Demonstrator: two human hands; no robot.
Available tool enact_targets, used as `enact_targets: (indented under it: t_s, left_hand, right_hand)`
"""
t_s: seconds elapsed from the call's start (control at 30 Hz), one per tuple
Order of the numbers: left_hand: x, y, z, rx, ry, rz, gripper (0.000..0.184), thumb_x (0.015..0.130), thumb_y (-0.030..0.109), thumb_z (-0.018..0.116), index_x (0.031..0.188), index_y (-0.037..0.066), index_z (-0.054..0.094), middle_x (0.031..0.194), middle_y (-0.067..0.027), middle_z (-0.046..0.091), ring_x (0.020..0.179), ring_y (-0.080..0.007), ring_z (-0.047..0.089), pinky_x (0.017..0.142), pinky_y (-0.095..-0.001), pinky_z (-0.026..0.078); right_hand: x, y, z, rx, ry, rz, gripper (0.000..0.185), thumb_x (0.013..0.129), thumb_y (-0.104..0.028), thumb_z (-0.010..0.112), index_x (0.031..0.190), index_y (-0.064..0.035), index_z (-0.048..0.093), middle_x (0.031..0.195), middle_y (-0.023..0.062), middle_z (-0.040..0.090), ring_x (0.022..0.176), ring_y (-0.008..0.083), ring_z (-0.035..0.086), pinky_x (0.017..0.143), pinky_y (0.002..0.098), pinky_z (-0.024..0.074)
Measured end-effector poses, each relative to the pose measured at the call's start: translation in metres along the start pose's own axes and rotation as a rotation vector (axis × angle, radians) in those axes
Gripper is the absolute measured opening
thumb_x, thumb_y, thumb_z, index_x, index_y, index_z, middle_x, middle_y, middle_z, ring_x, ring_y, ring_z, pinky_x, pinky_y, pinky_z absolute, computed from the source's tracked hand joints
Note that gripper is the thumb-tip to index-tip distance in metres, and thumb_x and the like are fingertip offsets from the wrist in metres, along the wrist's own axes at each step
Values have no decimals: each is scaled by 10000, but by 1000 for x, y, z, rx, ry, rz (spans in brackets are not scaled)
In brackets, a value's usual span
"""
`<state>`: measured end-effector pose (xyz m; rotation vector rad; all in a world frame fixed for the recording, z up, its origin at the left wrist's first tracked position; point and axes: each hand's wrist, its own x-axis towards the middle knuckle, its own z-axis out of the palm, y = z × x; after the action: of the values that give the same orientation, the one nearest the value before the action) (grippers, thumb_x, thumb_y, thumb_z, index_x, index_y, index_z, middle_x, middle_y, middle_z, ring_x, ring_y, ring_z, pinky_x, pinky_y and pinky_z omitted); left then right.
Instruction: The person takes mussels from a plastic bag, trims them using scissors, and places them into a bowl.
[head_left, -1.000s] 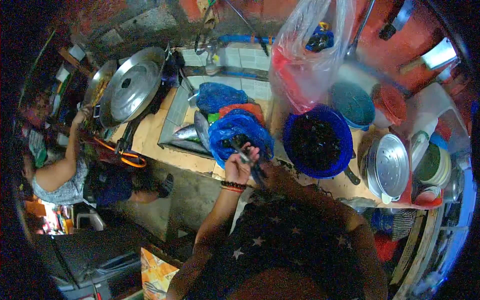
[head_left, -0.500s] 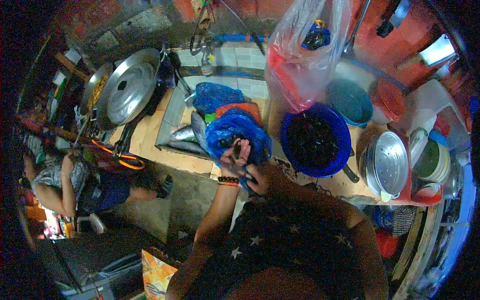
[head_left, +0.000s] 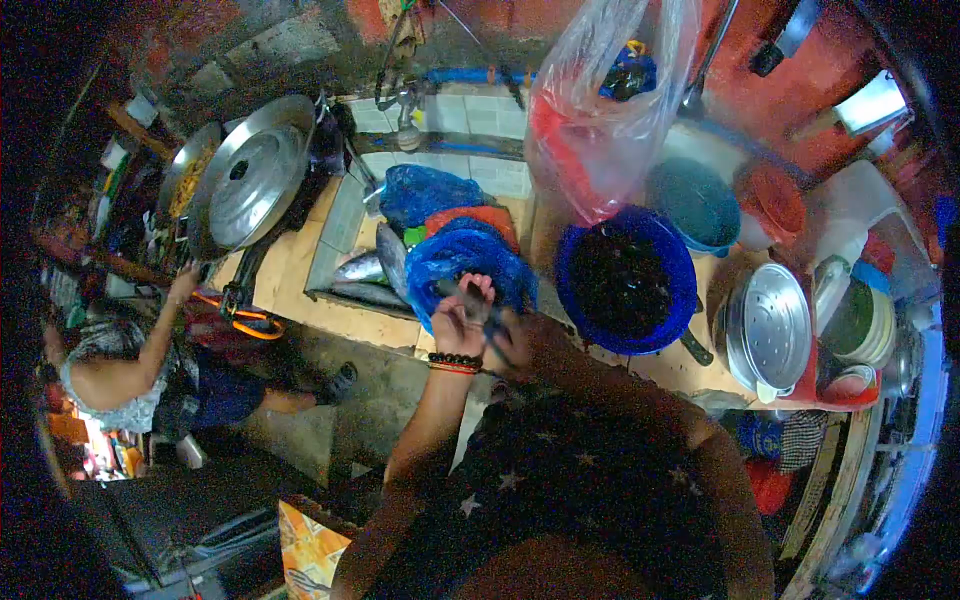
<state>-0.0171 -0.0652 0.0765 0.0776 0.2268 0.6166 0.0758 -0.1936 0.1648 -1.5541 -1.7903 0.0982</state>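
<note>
My left hand (head_left: 458, 325), palm up with beaded bracelets at the wrist, is closed around a small dark piece too blurred to name. Just beside it, my right hand (head_left: 518, 340) grips a knife (head_left: 492, 328) with a bluish handle; its blade is smeared by motion near the left palm. Both hands are above the near edge of an opened blue plastic bag (head_left: 440, 255), whose contents are mostly hidden. Silvery whole fish (head_left: 362, 268) lie left of the bag. On the right stands a blue basin (head_left: 690, 285) filled with dark, wet pieces.
A knife with a dark handle (head_left: 697, 348) lies beside the basin. Steamer pans (head_left: 775, 325) stand at the right, and a large metal lid (head_left: 262, 185) at the left. A clear plastic bag (head_left: 610, 130) hangs overhead. Another person (head_left: 120, 365) is at the far left.
My left hand has turned and opened slightly around the dark piece, and the knife has shifted upward near its palm. The other person's arm has reached up toward the pans.
</note>
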Motion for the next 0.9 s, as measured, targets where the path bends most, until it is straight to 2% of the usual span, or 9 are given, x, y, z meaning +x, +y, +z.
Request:
enact_targets:
  t_s: [0.07, 0.2, 0.3, 0.4, 0.47, 0.53, 0.6, 0.7, 0.9]
  left_hand:
    - [-11, -7, 23, -3, 96, -10, 323, 721, 100, 409, 971, -76, 511, 995, -197, 552, 997, -307, 504, 888, -436, 376]
    - [-7, -8, 5, 37, 129, -35, 335, 719, 137, 401, 933, -88, 528, 982, -219, 546, 983, -327, 502, 883, -439, 380]
    - [9, -1, -24, -107, 230, -102, 295, 739, 169, 400, 879, -55, 531, 889, -181, 566, 853, -309, 541, 758, -416, 442]
    - [17, -6, -17, 143, 360, -51, 162, 762, 174, 419, 794, 45, 512, 760, -75, 554, 720, -233, 529, 646, -350, 426]
    - [16, -27, 27, 336, 493, 70, 100, 776, 190, 461, 743, 97, 472, 696, -35, 520, 674, -186, 500, 644, -339, 403]
    - [16, -52, 60, 314, 287, 95, 147, 799, 191, 471, 876, 71, 505, 809, -45, 554, 749, -188, 518, 739, -331, 397]
    - [10, -71, 101, 292, 149, 65, 203, 806, 193, 476, 950, 55, 516, 871, -54, 569, 794, -185, 529, 773, -326, 391]
    - [8, -79, 120, 366, -90, 11, 314, 814, 191, 486, 1076, 18, 491, 1020, -89, 558, 908, -177, 530, 806, -301, 388]
    - [37, 2, 39, 1480, -156, 279, 176, 825, 140, 511, 925, 11, 576, 830, -57, 615, 721, -144, 571, 649, -266, 438]
  right_hand:
    - [-20, 14, 6, -34, -324, 370, 261, 783, -249, 513, 860, -6, 457, 639, 203, 513, 623, 374, 534, 566, 459, 431]
    - [-27, 13, 14, 15, -398, 557, 273, 788, -260, 511, 884, -12, 447, 701, 215, 531, 666, 372, 543, 566, 458, 432]
    - [-31, 15, 6, 48, -279, 464, 258, 792, -260, 502, 876, -20, 461, 718, 231, 538, 641, 387, 540, 546, 461, 431]
    - [-41, 18, -9, 201, -185, 702, 299, 808, -308, 495, 914, -29, 474, 704, 182, 558, 585, 350, 548, 544, 437, 442]
    - [-77, 53, 15, 1217, 307, 1101, 317, 830, -325, 479, 962, -37, 483, 725, 105, 563, 637, 250, 562, 582, 359, 445]
    - [-46, -5, -62, 1062, 336, 1332, 330, 846, -328, 471, 1003, -38, 485, 804, 50, 541, 735, 160, 516, 647, 291, 416]
    - [-67, 26, 0, -5, 1122, 734, 295, 852, -291, 471, 989, -30, 485, 812, 34, 519, 719, 127, 483, 625, 252, 398]
    - [-122, 25, -82, 357, 590, 599, 309, 849, -297, 480, 1001, -30, 454, 786, 13, 487, 656, 102, 459, 568, 232, 398]
    - [-217, 55, -58, 394, 895, 838, 322, 840, -304, 497, 998, -36, 416, 738, 5, 447, 621, 77, 437, 535, 224, 387]
